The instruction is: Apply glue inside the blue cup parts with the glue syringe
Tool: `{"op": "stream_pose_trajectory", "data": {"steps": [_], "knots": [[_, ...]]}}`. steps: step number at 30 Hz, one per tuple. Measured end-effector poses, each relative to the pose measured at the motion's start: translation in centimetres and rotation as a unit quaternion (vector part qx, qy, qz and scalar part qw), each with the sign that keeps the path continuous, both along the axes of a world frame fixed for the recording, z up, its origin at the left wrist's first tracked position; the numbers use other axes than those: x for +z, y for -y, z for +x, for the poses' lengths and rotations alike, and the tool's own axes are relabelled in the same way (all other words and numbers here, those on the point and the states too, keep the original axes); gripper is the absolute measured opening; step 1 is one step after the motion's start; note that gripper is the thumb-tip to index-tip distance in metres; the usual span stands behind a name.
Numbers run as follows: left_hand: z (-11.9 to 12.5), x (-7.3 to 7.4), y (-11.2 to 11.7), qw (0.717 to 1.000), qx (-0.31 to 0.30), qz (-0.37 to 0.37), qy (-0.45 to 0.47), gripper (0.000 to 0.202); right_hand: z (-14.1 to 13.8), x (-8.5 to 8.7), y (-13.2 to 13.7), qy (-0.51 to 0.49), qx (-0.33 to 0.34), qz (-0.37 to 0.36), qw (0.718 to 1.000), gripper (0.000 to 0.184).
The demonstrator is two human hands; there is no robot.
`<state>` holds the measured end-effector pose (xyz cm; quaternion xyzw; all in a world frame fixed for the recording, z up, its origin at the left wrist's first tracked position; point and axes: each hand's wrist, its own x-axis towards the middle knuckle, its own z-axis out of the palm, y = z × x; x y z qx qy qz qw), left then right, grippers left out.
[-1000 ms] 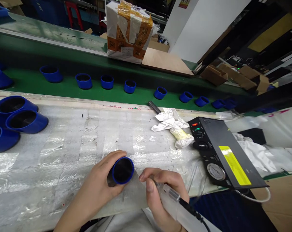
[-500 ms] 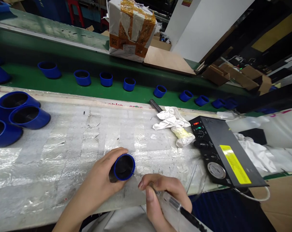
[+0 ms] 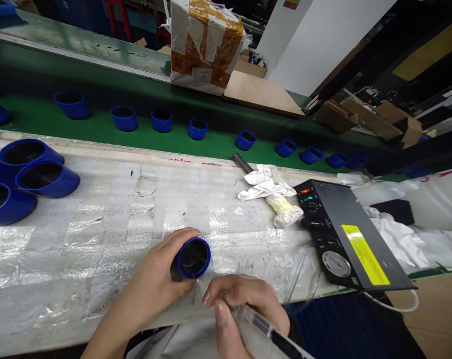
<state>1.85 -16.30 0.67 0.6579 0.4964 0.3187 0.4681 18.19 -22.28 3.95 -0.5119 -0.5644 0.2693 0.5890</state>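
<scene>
My left hand [image 3: 156,271] is wrapped round a blue cup-shaped ring [image 3: 207,264] with a dark inside, tilted so its opening faces up toward me. In my right hand [image 3: 244,304] is a clear dispensing syringe [image 3: 253,324] with a dark part at its back end, pinched near the front by thumb and forefinger. Its tip points at the lower rim of the blue ring; whether it touches cannot be made out. Both hands are above the near edge of the film-covered bench [image 3: 109,239].
Several blue rings [image 3: 48,179] stand grouped at the left. More sit in a row along the green conveyor belt [image 3: 218,144]. Crumpled white tissue [image 3: 266,182] lies beside a black dispenser box with a gauge [image 3: 345,239]. A taped carton [image 3: 207,47] stands behind the belt.
My right hand and the syringe have moved left and slightly down, closer beneath the held ring. The left hand stays nearly in place. The rings on the belt have shifted slightly left.
</scene>
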Motion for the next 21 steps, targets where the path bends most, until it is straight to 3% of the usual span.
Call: {"op": "stream_pose_trajectory", "data": {"steps": [21], "knots": [[0.1, 0.6, -0.1, 1.000, 0.006, -0.009, 0.012, 0.058, 0.1, 0.2, -1.9, -0.044, 0.087, -0.033, 0.995, 0.010]]}}
